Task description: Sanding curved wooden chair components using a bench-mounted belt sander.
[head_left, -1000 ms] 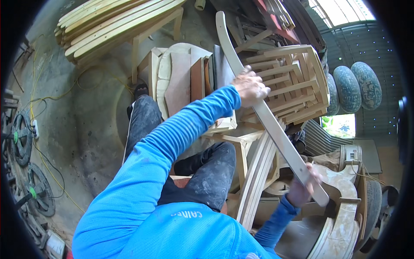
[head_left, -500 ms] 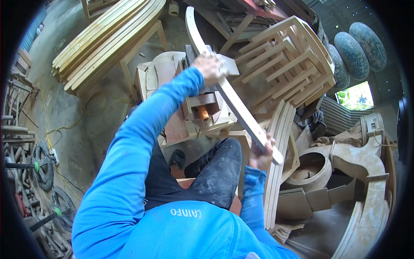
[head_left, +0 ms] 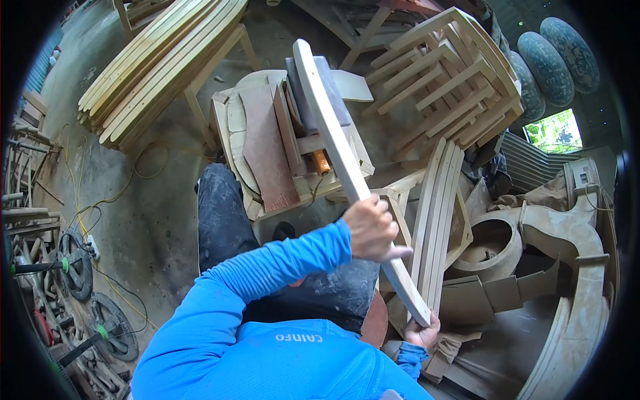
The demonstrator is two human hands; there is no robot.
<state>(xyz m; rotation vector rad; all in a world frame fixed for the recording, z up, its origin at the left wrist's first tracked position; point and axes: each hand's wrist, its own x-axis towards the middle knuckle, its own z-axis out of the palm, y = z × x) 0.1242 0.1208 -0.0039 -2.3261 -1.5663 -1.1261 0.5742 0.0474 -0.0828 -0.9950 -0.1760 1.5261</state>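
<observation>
Out in front of you, slanting from over the wooden stand (head_left: pixel 237 127) back toward your right side, is that curved slat (head_left: pixel 340 150). Your left hand (head_left: pixel 371 228) is wrapped around it past the middle, thumb poking out, and your right hand (head_left: pixel 424 331) is curled around the near tip. Looks like bare smooth wood, so I'd guess stiff, fairly light, a bit slick if dusty, and tough apart from the edges. Both grips sit toward the near end, so it probably feels nose-heavy; a wider spread should balance better imo. Mind the far end: it crosses the gray block (head_left: pixel 333 93) (can't tell if they touch), with an orange handle (head_left: pixel 321 163) near. The slat stack (head_left: pixel 437 220) is right beside your hands, and piled frames (head_left: pixel 453 87) crowd the far right.
</observation>
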